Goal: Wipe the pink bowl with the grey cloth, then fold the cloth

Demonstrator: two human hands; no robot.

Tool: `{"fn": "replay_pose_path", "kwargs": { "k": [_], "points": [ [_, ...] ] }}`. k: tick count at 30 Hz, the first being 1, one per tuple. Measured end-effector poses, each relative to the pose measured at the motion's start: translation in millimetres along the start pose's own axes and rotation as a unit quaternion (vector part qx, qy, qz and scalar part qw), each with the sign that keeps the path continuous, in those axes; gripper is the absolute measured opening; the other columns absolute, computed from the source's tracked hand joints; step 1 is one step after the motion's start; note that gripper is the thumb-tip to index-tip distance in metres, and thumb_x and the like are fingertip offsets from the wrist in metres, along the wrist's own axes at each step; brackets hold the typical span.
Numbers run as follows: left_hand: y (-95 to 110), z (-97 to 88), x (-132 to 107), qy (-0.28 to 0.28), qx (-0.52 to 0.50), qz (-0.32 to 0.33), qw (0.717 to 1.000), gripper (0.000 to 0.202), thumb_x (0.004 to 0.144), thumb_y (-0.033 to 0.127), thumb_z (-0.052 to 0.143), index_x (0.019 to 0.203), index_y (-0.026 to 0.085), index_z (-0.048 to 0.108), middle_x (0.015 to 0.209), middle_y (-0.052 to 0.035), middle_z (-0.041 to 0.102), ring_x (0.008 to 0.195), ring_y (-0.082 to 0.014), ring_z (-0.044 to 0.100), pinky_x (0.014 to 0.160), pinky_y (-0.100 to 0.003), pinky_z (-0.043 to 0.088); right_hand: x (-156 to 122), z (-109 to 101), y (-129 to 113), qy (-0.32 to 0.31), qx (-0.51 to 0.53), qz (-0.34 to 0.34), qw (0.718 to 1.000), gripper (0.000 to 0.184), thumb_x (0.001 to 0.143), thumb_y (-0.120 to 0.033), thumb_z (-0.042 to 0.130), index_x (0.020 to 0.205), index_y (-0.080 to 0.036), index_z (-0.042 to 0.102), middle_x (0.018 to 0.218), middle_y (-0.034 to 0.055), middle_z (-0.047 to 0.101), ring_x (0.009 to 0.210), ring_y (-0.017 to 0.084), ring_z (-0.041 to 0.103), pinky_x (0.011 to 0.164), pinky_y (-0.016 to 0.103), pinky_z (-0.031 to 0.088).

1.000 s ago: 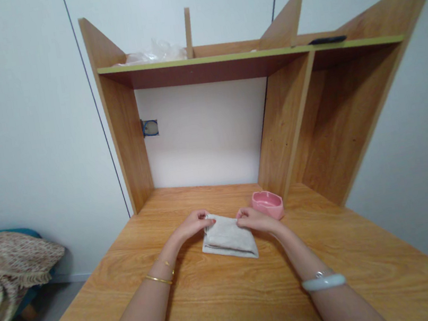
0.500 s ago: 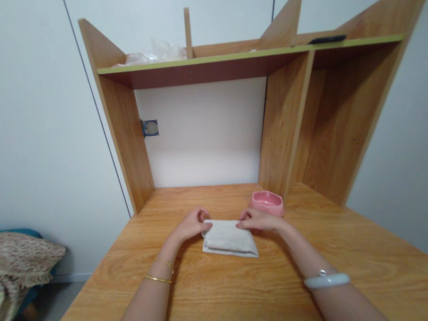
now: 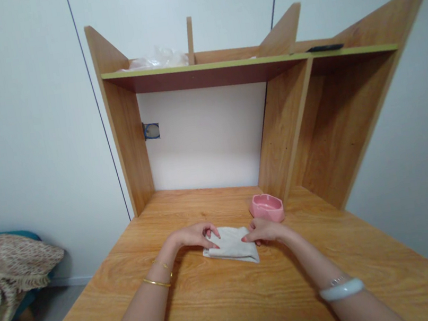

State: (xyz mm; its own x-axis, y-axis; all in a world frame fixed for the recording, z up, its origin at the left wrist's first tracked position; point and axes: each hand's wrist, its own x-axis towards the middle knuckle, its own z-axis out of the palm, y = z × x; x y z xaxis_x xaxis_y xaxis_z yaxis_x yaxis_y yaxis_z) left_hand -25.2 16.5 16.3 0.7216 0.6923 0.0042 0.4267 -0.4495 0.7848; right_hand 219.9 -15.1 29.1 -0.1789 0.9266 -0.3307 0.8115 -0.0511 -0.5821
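Note:
A folded light grey cloth (image 3: 232, 242) lies on the wooden desk, its layers showing along the near edge. At its left side is my left hand (image 3: 196, 236), with the thumb on the cloth and the fingers curled over its far left corner. My right hand (image 3: 265, 230) pinches the right side between thumb and fingers; some fingertips are hidden behind the cloth. Just behind my right hand stands a pink, angular bowl-like dish (image 3: 267, 207), partly covered by that hand.
A wooden shelf unit (image 3: 193, 72) rises from the back of the desk (image 3: 219, 302). On its upper shelf lie a clear plastic bag (image 3: 160, 58) and a flat black object (image 3: 325, 48). A fringed blanket (image 3: 12, 260) covers teal furniture at the left.
Both hands have come slightly nearer to me along the cloth's sides. The cloth's far edge now lies closer to its near edge. The view has also shifted a little.

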Motion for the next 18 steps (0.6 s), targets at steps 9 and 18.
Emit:
{"fn": "replay_pose_path", "kwargs": {
  "k": [9,18],
  "points": [
    [1,-4.1,3,0.28,0.158,-0.076,0.944,0.018,0.073,0.023,0.044,0.072,0.014,0.06,0.064,-0.0014,0.057,0.06,-0.0129,0.048,0.057,-0.024,0.033,-25,-38,41,0.005,-0.032,0.005,0.999,0.026,0.058,-0.029,0.063,0.046,-0.017,0.044,0.039,-0.0038,0.046,0.037,0.005,0.034,0.036,0.019,0.021],
    [16,1.7,-2,0.254,0.241,-0.111,0.93,0.022,0.077,0.026,0.041,0.073,0.016,0.06,0.066,-0.0025,0.06,0.057,-0.0122,0.049,0.053,-0.023,0.03,-48,-83,73,0.024,-0.093,0.1,0.99,0.024,0.061,-0.02,0.058,0.04,-0.016,0.046,0.038,-0.0037,0.043,0.036,0.006,0.036,0.04,0.02,0.029]
  ]
}}
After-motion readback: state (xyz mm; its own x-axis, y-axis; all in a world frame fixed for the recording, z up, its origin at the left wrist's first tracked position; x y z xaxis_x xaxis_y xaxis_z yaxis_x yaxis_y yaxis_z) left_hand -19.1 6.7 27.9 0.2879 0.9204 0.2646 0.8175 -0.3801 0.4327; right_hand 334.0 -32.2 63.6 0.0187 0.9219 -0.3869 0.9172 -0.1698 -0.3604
